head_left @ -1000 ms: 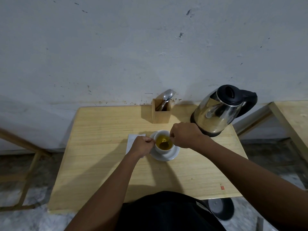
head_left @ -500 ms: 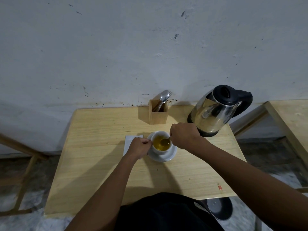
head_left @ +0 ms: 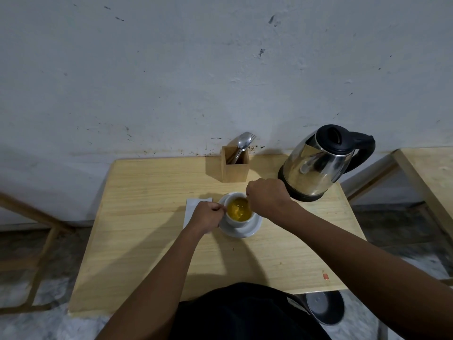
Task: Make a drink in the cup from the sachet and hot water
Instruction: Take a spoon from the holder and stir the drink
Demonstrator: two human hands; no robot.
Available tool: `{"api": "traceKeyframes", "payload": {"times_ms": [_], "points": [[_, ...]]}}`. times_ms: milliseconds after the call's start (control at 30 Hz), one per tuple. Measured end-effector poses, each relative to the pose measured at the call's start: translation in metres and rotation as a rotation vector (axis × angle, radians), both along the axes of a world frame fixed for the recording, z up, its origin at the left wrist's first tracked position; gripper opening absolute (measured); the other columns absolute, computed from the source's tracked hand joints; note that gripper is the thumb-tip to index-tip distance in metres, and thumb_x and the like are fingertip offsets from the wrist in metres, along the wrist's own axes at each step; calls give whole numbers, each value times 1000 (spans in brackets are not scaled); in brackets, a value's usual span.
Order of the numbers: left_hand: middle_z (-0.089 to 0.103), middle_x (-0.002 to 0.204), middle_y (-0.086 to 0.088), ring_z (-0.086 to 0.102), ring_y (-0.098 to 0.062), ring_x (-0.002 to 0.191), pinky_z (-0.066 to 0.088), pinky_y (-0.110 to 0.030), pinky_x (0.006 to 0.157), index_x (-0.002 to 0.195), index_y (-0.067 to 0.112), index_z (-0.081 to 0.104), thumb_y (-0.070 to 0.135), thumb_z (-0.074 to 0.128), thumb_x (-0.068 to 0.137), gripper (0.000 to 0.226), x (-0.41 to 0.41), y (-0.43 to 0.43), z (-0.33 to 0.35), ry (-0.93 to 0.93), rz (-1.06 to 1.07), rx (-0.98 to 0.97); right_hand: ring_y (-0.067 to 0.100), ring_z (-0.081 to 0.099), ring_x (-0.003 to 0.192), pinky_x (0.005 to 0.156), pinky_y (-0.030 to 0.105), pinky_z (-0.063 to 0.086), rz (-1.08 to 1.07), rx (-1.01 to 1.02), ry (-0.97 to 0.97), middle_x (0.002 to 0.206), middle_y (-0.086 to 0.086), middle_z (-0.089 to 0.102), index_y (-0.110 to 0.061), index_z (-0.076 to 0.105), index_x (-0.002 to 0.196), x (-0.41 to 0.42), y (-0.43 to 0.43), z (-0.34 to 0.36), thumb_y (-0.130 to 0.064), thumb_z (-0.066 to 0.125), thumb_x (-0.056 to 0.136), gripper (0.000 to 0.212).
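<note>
A white cup [head_left: 235, 223] of yellow drink stands on a white saucer [head_left: 248, 232] in the middle of the wooden table [head_left: 147, 241]. At the cup's left side, my left hand [head_left: 206, 217] curls its fingers on the handle. Above the right rim my right hand [head_left: 266, 198] is closed round a spoon, which the hand almost wholly hides as it dips into the drink. A white paper sachet or napkin [head_left: 192, 206] lies flat, partly under my left hand. The steel kettle [head_left: 316, 168] with a black lid and handle stands at the back right.
A wooden holder [head_left: 234, 170] with a spoon and fork [head_left: 244, 141] stands at the back by the wall. Another wooden table [head_left: 429, 173] is to the right. A round black base [head_left: 323, 306] sits on the floor below the table's front right corner.
My right hand has shifted over the cup's right rim, and the spoon seen in the drink earlier is now hidden. My left hand stays at the cup's left side.
</note>
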State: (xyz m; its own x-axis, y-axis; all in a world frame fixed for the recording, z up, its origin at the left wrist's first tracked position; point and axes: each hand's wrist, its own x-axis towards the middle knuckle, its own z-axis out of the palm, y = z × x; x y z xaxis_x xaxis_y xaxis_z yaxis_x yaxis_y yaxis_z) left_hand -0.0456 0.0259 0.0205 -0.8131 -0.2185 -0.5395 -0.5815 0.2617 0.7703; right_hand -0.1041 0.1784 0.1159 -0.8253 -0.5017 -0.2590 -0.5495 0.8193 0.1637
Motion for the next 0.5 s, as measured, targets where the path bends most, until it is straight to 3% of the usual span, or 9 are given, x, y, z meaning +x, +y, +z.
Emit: {"api": "traceKeyframes", "payload": {"times_ms": [167,267,333,500], "points": [[60,66,-1,52,-14,54,38,-23,47,107,10,72,24,59,92,25,0,0,1,9,2,4,13,48,59,58,28,40,-16,13,-67,69,-1,47,-13,56,97,-3,3,7,-29,58,92,17],[63,77,-5,52,-13,56,38,-20,47,111,9,69,20,57,93,24,0,0,3,5,0,11,14,56,68,58,27,42,-52,-45,-169,79,0,58,-14,53,93,-4,2,3,-35,61,89,23],[63,79,-7,52,-14,56,39,-21,48,110,10,69,21,57,93,23,1,0,3,5,-3,8,15,60,71,57,28,44,-86,-115,-206,83,-1,64,-12,62,96,-5,-1,-2,-35,59,88,25],[66,77,-12,56,-22,61,44,-31,55,100,12,73,28,58,91,23,1,-1,0,14,-17,-15,18,61,70,57,28,44,-94,-125,-84,88,0,68,-20,68,106,-4,2,-10,-31,52,93,23]]}}
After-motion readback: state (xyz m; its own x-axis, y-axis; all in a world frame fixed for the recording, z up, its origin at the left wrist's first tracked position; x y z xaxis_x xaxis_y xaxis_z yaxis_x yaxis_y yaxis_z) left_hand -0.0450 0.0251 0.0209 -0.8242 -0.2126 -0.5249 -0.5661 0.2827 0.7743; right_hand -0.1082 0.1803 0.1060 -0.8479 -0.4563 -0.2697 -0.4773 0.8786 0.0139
